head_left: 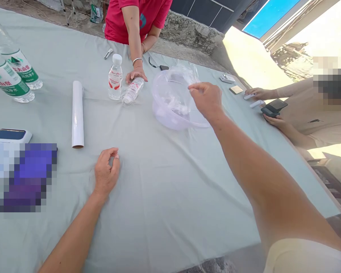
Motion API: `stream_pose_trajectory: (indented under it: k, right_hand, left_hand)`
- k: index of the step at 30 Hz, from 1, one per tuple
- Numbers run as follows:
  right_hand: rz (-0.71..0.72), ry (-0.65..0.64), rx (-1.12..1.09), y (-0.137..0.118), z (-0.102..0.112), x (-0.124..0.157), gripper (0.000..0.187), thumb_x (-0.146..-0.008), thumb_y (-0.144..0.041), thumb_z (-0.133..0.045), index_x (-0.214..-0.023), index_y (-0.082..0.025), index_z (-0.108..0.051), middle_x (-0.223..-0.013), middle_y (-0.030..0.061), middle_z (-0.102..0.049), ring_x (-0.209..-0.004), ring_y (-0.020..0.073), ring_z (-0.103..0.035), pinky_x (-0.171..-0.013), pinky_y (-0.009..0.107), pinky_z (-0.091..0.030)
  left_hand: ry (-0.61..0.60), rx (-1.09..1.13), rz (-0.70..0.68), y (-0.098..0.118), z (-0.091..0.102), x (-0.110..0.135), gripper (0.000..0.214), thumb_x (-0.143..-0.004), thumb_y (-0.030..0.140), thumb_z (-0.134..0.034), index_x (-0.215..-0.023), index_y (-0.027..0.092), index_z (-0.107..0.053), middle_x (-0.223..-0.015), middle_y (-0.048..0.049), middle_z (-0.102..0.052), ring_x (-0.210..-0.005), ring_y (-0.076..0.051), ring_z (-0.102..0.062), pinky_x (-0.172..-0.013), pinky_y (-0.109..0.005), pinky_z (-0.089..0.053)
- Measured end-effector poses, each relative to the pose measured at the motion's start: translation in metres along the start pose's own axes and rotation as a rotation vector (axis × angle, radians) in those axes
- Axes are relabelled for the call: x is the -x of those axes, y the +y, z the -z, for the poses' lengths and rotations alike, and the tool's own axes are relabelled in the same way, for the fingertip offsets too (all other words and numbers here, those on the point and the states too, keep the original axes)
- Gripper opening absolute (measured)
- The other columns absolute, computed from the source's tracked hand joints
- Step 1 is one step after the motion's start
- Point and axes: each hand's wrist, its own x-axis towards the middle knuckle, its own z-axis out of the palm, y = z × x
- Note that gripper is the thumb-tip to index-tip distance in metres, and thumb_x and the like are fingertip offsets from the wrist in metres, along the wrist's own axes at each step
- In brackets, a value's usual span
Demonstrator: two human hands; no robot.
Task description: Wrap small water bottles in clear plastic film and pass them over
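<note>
My right hand (207, 99) reaches over a translucent lilac plastic basin (165, 120). Its thumb and fingers are pinched together at crumpled clear plastic film (191, 74), which stands up along the basin's far rim. More of this crumpled film lies inside the basin. My left hand (105, 168) rests on the cloth with its fingers curled in, and nothing shows in it. Beyond that hand lies a white roll of plastic wrap (77, 113).
Across the table, a person's hand (136, 74) presses on a lying plastic bottle (133, 91) beside an upright one (115, 77). Large water bottles (10, 77) stand at left, near a white device (14, 134). Another person at right holds a dark case (274, 107).
</note>
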Motion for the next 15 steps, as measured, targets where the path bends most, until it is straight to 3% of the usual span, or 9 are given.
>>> stream_pose_trajectory:
  k: [4,7,9,12,15]
  right_hand:
    - [0.033,-0.142,-0.437,-0.085,0.004,0.110,0.021,-0.087,-0.028,-0.057,-0.097,-0.024,-0.075,-0.112,0.0045,-0.072,-0.118,0.0234,-0.062,-0.107,0.046,-0.045]
    - [-0.130,-0.391,-0.769,-0.135,-0.007,0.198,0.019,-0.088,-0.032,-0.059,-0.097,-0.029,-0.076,-0.113,0.0023,-0.071,-0.119,0.0217,-0.061,-0.102,0.040,-0.048]
    - [-0.258,-0.546,-0.924,-0.154,-0.014,0.244,0.020,-0.089,-0.033,-0.059,-0.099,-0.029,-0.075,-0.113,0.0028,-0.071,-0.114,0.0213,-0.063,-0.097,0.039,-0.050]
    - [-0.378,-0.704,-1.030,-0.162,-0.015,0.281,0.019,-0.088,-0.038,-0.062,-0.098,-0.027,-0.074,-0.116,0.0042,-0.071,-0.109,0.0220,-0.065,-0.092,0.039,-0.051]
    - [-0.488,-0.575,-1.013,-0.161,-0.006,0.281,0.024,-0.086,-0.048,-0.065,-0.093,-0.025,-0.069,-0.124,0.0046,-0.068,-0.112,0.0220,-0.063,-0.094,0.037,-0.049]
  left_hand:
    - [-0.109,0.257,0.133,0.009,0.005,0.000,0.029,-0.090,0.042,-0.055,-0.104,0.021,-0.068,-0.095,-0.0059,-0.072,-0.093,-0.021,-0.067,-0.090,-0.035,-0.049]
    - [-0.297,0.626,0.272,0.022,0.013,0.002,0.046,-0.089,0.058,-0.054,-0.115,0.021,-0.064,-0.102,-0.0082,-0.072,-0.096,-0.022,-0.069,-0.085,-0.035,-0.052]
    - [-0.371,0.795,0.355,0.030,0.021,0.005,0.049,-0.085,0.061,-0.060,-0.112,0.020,-0.063,-0.101,-0.0083,-0.072,-0.096,-0.023,-0.069,-0.079,-0.034,-0.053]
    - [-0.299,0.823,0.473,0.038,0.036,0.015,0.040,-0.072,0.047,-0.076,-0.098,0.018,-0.065,-0.087,-0.0043,-0.069,-0.085,-0.020,-0.069,-0.070,-0.029,-0.053]
    - [-0.209,0.746,0.514,0.045,0.053,0.028,0.034,-0.069,0.039,-0.078,-0.094,0.019,-0.067,-0.086,-0.0027,-0.067,-0.080,-0.018,-0.067,-0.067,-0.028,-0.053]
